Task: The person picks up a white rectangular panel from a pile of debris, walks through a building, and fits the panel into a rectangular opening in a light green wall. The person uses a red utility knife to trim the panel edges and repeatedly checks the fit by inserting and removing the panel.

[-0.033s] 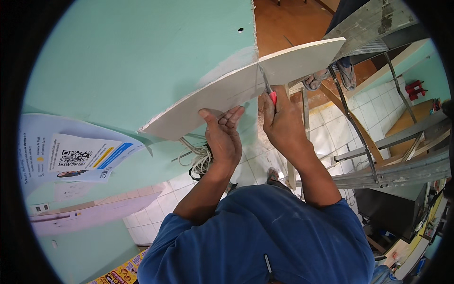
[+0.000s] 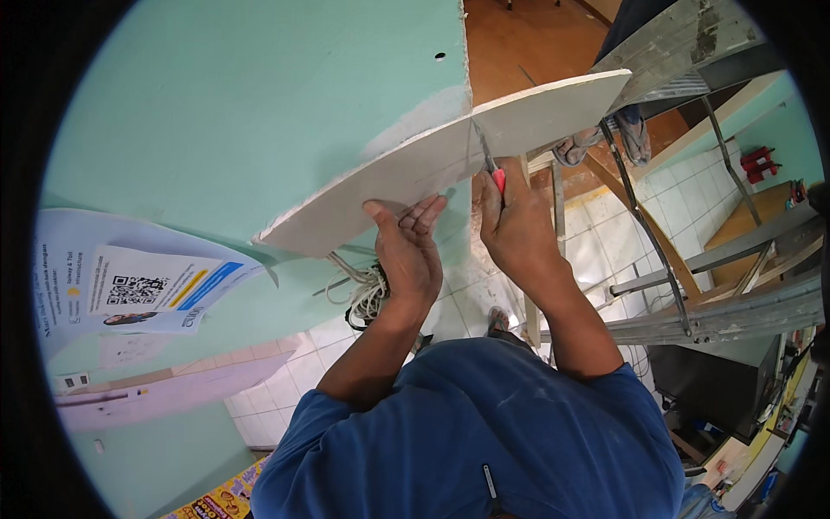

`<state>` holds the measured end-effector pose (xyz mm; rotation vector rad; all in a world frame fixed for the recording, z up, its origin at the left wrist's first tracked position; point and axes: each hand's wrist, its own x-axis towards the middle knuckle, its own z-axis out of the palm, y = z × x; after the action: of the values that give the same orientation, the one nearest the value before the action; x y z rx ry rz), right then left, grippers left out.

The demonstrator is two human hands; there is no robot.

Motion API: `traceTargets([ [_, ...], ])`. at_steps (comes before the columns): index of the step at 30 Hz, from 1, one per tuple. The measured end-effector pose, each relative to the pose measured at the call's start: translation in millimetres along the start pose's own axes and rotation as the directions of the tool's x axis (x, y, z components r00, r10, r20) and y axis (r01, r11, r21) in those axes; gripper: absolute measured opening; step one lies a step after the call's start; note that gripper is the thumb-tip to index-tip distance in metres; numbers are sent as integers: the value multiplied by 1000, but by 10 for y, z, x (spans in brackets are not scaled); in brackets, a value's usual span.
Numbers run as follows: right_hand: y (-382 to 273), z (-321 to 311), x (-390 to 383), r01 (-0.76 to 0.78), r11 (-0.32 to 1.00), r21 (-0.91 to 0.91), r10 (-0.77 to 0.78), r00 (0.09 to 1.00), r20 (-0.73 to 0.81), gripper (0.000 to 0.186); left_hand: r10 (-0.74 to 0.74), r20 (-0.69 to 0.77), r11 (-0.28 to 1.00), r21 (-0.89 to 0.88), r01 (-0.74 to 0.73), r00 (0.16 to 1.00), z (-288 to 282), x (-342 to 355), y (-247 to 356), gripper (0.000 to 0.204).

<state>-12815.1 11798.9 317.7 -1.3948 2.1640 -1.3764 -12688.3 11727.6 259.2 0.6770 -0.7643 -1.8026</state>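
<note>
A pale-blue paper poster (image 2: 138, 232) left of the left grip (image 2: 409, 255) bears lettering and a square code (image 2: 137, 291); a yellow-purple sheet (image 2: 226, 496) below, lettering.

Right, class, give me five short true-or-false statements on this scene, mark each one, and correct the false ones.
1. The right hand holds a red-handled blade. True.
2. The wall is orange. False: the wall is pale green.
3. The left hand is at the board's lower edge. True.
4. The blade is at the board's left end. False: it is nearer the middle.
5. The shirt is blue. True.
</note>
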Motion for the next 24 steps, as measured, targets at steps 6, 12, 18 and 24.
traceTargets([
  [6, 52, 52, -44, 26, 999, -32, -27, 999, -39, 19, 17, -18, 1000, 4, -17, 1000, 40, -21, 12, 75],
  [12, 104, 47, -62, -3, 1000, -24, 3, 1000, -4, 21, 4, -47, 1000, -8, -4, 999, 15, -5, -18, 72],
  [18, 124, 37, -75, -7, 999, -40, 8, 1000, 16, 20, 0, -89, 1000, 9, 1, 996, 34, -2, -13, 71],
  [24, 191, 44, -117, -8, 999, -46, 11, 999, 45, 26, 37, -70, 999, 33, -35, 997, 87, -24, 9, 71],
])
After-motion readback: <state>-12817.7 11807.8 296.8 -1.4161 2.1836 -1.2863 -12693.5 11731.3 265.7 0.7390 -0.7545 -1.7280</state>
